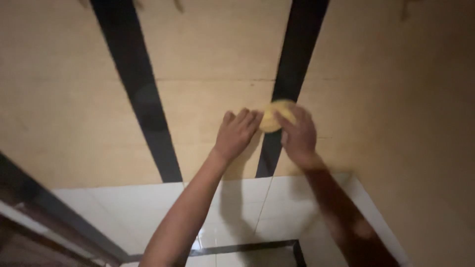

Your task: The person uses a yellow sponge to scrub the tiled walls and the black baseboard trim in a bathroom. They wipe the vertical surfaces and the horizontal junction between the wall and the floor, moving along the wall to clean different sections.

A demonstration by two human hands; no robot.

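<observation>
Head view shows both hands raised against a beige wall panel (208,94). Right hand (298,134) grips a round yellow pad (273,118) and presses it on a black vertical strip (297,59). Left hand (236,133) lies just beside, fingers curled, touching the pad's edge.

No package, label, sign or screen shows anywhere in the frame. From the upper left to the lower right there are only plain surfaces without print or display
</observation>
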